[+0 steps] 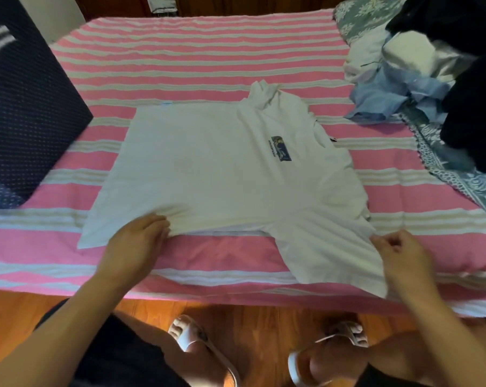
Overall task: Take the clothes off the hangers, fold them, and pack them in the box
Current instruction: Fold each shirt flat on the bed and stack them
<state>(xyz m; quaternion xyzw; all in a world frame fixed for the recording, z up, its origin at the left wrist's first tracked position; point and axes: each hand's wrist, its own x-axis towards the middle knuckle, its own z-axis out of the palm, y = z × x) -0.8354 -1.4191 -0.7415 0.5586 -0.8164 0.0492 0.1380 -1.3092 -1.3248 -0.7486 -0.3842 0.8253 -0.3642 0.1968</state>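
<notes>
- White T-shirt (222, 169) lies flat at the bed's (180, 65) centre.
- Left hand (137, 241) pinches its near edge at 7 o'clock; right hand (398, 251) grips the sleeve at 5.
- Dark box (21, 113) sits at 9, clothes heap (420, 71) at 2.

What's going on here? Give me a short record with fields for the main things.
Garment: white T-shirt, spread flat, small blue print on chest
Surface: pink striped bed
Left hand: grips the shirt's near edge
Right hand: pinches the near sleeve
Box: dark blue box, far left
Waiting: pile of clothes, far right
</notes>
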